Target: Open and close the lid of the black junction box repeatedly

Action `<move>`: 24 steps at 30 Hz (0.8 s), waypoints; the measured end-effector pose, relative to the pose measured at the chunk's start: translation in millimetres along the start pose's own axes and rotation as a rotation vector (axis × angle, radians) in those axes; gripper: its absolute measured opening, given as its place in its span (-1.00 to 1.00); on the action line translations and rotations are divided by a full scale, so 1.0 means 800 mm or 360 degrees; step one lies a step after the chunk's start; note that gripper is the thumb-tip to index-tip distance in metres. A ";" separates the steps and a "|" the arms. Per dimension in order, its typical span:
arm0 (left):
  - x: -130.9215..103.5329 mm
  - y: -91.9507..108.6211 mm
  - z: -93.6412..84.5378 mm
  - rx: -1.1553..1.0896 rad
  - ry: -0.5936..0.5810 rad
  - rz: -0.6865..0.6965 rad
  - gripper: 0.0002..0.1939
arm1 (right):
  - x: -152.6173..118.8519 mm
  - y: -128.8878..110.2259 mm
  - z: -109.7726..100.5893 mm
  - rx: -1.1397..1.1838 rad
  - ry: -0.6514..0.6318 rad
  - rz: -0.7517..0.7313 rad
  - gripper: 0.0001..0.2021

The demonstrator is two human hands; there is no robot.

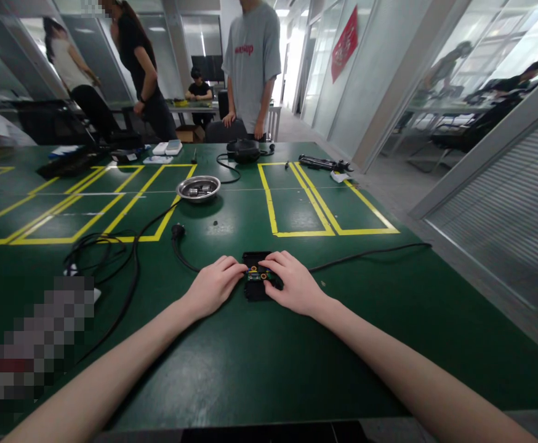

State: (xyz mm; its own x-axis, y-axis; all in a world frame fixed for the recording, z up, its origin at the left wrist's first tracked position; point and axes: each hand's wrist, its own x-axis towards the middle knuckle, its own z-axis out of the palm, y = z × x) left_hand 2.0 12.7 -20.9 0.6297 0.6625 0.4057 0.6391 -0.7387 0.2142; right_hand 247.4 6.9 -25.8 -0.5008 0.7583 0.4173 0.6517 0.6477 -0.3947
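An opened black plastic case (256, 294) lies on the green table with a small circuit board (254, 277) across its middle. Two yellowish ring-shaped parts show on the board. My left hand (216, 284) is closed in a pinch at the board's left end; what sits between its fingertips is too small to make out. From the right, my right hand (294, 284) grips the board's right end between thumb and fingers, hiding part of it. A black cable with a plug (178, 231) runs under my left hand. Another black cable (370, 252) leads rightward from behind my right hand.
A metal bowl (199, 189) with metal parts stands beyond the hands. Coiled cable (96, 252) lies to the left. Yellow tape (303, 234) marks rectangles on the table (232, 369). A folded tripod (324, 163) and a black device (244, 151) lie farther back. Several people stand or sit beyond.
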 end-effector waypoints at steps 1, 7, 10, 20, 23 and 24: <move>0.000 0.000 0.000 -0.0010 -0.0002 -0.0006 -0.70 | 0.000 -0.002 0.001 -0.0015 -0.0005 0.0003 -0.66; 0.000 -0.002 0.000 -0.0036 0.0007 -0.0045 -0.72 | 0.000 -0.007 -0.003 0.0009 0.0038 -0.0002 -0.58; -0.001 -0.003 -0.001 -0.0041 0.0009 -0.0064 -0.71 | -0.002 0.001 -0.011 0.0016 0.0080 0.0108 -0.68; -0.001 0.009 -0.009 -0.0198 0.0249 -0.0099 -0.77 | -0.009 0.017 -0.047 -0.0165 0.0077 -0.0041 -0.90; -0.005 0.018 -0.015 -0.0288 0.0241 -0.0061 -0.80 | -0.017 0.013 -0.052 -0.0136 0.0063 -0.0248 -0.89; -0.006 0.021 -0.016 -0.0304 0.0203 -0.0011 -0.80 | -0.021 0.013 -0.053 -0.0123 0.0040 -0.0305 -0.88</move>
State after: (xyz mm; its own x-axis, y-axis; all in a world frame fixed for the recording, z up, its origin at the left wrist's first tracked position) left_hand 3.7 -4.5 -7.7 0.5569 0.6555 0.5101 0.5405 -0.7523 0.3768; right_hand 286.3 -2.3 -2.1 -0.6061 0.6191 0.4994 0.5883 0.7715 -0.2425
